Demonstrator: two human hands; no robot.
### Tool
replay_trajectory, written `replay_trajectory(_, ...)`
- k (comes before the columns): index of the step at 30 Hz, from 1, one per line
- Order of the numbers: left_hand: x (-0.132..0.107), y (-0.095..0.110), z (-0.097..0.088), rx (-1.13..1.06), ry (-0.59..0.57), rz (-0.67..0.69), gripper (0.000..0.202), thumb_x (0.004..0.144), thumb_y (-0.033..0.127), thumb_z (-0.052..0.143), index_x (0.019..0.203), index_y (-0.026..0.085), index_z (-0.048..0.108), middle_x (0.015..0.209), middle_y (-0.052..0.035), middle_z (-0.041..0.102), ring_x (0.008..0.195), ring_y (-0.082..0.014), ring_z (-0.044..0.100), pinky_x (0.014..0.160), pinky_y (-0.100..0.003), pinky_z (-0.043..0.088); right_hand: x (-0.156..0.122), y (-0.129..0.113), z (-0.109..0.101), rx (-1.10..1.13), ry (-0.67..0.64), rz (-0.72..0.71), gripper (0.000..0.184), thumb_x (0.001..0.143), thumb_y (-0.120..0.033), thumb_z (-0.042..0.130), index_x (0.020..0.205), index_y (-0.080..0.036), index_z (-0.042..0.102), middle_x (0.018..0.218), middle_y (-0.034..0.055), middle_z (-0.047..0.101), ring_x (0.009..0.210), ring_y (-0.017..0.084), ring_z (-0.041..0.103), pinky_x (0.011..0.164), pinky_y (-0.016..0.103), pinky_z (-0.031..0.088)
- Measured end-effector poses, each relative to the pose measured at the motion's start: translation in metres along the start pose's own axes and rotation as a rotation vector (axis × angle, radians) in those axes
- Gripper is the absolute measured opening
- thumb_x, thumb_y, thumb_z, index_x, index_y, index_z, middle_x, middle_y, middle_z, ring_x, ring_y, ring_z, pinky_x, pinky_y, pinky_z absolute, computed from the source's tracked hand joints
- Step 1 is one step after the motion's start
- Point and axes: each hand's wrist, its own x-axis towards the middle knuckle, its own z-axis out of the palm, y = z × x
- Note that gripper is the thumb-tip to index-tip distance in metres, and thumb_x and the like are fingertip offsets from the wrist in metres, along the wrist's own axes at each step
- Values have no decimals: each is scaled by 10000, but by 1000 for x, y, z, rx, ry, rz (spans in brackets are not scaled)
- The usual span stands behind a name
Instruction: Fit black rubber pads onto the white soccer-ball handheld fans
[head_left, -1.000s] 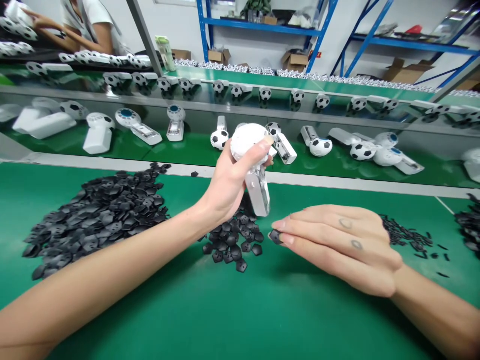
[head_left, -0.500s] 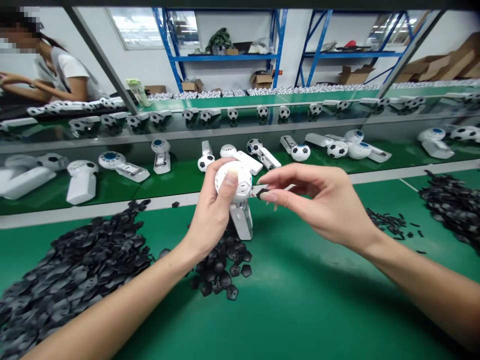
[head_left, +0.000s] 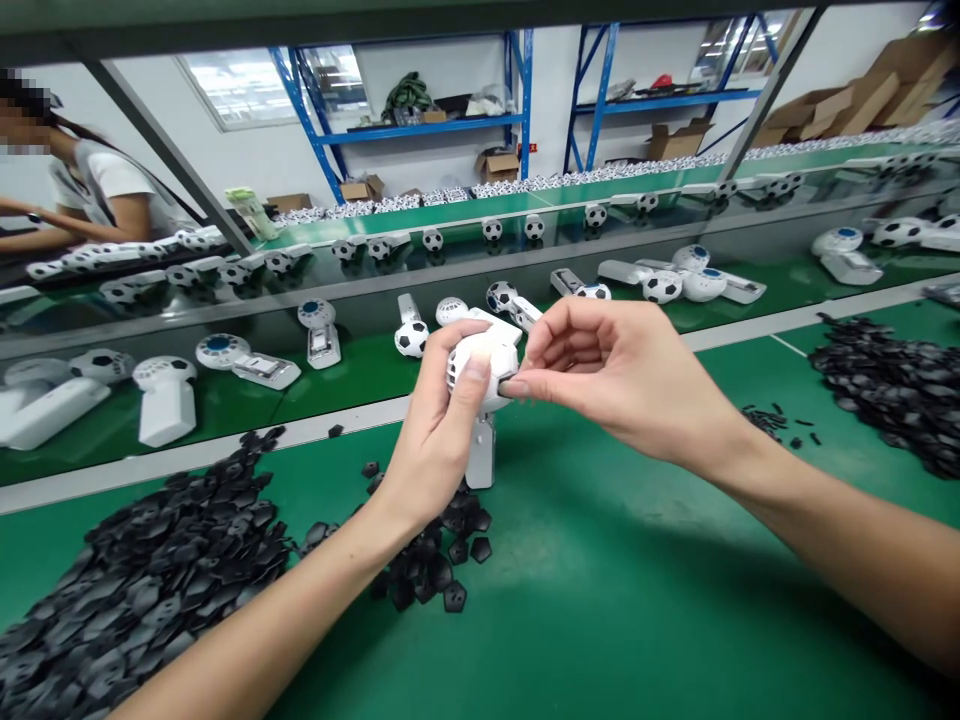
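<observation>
My left hand (head_left: pixel 435 430) grips a white ball-shaped device (head_left: pixel 484 362) with its fingers wrapped around the ball. The device's white handle (head_left: pixel 480 452) hangs below my hand. My right hand (head_left: pixel 619 370) is raised beside the ball, with a small black pentagon patch (head_left: pixel 511 389) pinched in its fingertips. That patch touches or nearly touches the ball's right side. Below the hands lies a small heap of black patches (head_left: pixel 431 560), partly hidden by my left wrist.
A large heap of black patches (head_left: pixel 142 570) lies at lower left, another (head_left: pixel 892 390) at right. Finished football-patterned devices (head_left: pixel 664 287) stand on a green belt behind. A co-worker (head_left: pixel 97 185) sits at upper left. Blue shelves with cardboard boxes stand beyond.
My right hand has lifted the black patch from the bench up to the ball. The ball has turned in my left hand, and the view has tilted and shifted.
</observation>
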Motion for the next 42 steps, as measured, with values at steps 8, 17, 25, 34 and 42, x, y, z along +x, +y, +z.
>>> replay_trajectory(8,-1,-6,8,97,101,162,401,1019,512,714,1308,269,578,1042,-15,646,791,-137,629,681,-253,535,0,-6,-2,155,-70,113,258,691,-140,972,739,-177,721,742,-3,794,730,155,781,701,208,640)
replay_trajectory(17,1,-11,10,90,188,280,454,889,452,882,1204,260,617,972,14,643,736,-109,634,626,-229,514,-5,-8,2,162,-89,139,203,731,-32,837,733,-194,714,754,-8,809,737,166,806,698,202,657)
replay_trajectory(25,1,-20,5,149,233,388,336,1000,486,751,1217,260,627,1028,-4,665,755,-111,630,642,-239,519,-13,-17,2,75,-112,90,152,919,-81,681,865,-210,738,841,-4,827,817,170,830,765,235,681)
replay_trajectory(34,8,-17,5,146,227,359,297,982,461,734,1154,231,657,1009,-28,680,778,-147,638,657,-265,545,-19,-32,-5,-105,-41,43,69,953,-173,732,923,-231,708,682,-43,780,532,149,734,508,225,545)
replay_trajectory(42,18,-22,3,-4,179,225,394,925,525,790,1170,247,657,1016,-37,689,688,-136,640,572,-264,568,-38,13,29,-812,-693,101,92,966,-246,764,898,-227,822,811,34,808,764,223,770,612,291,424)
